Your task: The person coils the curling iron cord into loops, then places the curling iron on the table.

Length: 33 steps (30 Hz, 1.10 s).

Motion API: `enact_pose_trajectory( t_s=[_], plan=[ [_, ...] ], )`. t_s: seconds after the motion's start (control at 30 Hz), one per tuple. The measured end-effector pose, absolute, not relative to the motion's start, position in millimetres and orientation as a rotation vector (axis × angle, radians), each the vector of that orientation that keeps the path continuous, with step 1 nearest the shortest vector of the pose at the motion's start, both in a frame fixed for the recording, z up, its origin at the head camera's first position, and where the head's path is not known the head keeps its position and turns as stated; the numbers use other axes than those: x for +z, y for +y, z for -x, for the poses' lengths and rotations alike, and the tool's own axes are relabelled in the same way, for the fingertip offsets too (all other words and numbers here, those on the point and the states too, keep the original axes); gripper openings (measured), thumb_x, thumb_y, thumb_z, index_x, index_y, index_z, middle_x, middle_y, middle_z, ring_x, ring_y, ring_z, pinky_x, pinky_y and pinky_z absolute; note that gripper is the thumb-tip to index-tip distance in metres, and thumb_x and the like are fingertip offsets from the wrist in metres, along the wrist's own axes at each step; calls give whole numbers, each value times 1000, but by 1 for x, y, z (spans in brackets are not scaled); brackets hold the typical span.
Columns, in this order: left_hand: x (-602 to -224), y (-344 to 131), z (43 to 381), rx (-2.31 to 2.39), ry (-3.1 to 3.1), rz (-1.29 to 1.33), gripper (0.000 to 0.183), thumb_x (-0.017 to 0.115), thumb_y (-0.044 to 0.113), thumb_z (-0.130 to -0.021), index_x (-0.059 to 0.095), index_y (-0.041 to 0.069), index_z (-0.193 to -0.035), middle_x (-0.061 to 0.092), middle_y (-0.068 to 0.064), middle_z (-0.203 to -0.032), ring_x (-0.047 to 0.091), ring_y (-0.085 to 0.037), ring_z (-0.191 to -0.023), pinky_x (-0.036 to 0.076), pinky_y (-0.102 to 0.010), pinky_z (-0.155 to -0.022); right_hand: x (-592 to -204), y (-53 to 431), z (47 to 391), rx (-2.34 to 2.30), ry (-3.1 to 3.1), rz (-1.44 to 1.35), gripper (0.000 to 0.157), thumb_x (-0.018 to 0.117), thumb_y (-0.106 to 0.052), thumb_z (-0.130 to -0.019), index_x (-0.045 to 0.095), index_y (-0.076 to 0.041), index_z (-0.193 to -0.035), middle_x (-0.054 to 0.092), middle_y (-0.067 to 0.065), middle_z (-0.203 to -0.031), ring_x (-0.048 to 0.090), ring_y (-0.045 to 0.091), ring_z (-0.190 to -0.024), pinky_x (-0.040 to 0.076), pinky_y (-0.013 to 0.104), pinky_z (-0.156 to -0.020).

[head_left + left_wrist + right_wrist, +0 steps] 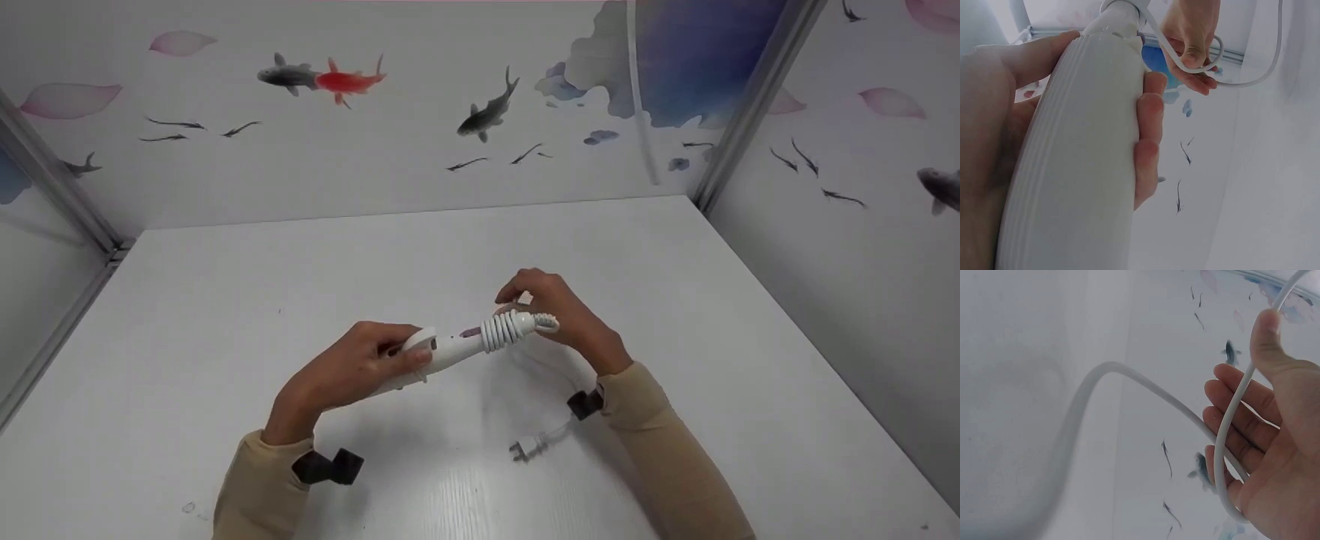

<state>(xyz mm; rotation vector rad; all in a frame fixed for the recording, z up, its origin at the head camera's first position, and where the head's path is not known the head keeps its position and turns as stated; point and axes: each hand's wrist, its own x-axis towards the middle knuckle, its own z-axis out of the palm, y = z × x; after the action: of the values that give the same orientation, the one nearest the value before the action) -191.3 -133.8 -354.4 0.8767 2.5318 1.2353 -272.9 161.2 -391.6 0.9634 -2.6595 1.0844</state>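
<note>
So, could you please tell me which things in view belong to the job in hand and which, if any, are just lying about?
Job:
- appliance, in the left hand
- cord, partly wound round it, in the right hand
- plug

Only surroundings:
- table
- fish-print wall
- black wrist pieces

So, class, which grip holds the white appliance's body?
The left grip, curled around the appliance; the right grip has white cord running across its palm side.

The left hand (352,369) is gripping a white appliance (455,349), and white cord (504,332) is winding round its right-hand end. The right hand (562,309) is bending its fingers just beside the coils. A pronged plug (532,448) is lying on the white table (225,300). Painted fish (349,80) are decorating the wall (405,176) behind; tan sleeves (259,495) are covering both forearms.
</note>
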Motion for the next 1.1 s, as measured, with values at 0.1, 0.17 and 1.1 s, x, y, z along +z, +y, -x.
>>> enact_pose_trajectory(
  t_s=[0.1,0.17,1.1],
  plan=[
    [-355,-132,190,1209,2521,-891,27,59,34,-101,71,11,-108,70,-6,-95,60,-16,-82,50,-31,-75,-391,161,272,1177,-2732,-813,11,77,-18,-88,76,-8,-92,72,6,-89,62,18,-85,52,34,-78],
    [-356,-131,190,1185,2522,-894,26,59,34,-101,72,12,-106,70,-5,-93,59,-15,-81,50,-30,-74,-389,160,271,1195,-2760,-756,15,79,-25,-86,77,-10,-87,72,4,-84,60,15,-78,50,30,-72],
    [-357,-129,192,980,2680,-613,27,60,36,-100,74,15,-108,70,-1,-94,58,-15,-81,46,-33,-72,-352,148,243,1524,-2633,-855,14,78,-28,-88,83,-15,-90,74,10,-80,51,13,-69,43,23,-63]
  ],
)
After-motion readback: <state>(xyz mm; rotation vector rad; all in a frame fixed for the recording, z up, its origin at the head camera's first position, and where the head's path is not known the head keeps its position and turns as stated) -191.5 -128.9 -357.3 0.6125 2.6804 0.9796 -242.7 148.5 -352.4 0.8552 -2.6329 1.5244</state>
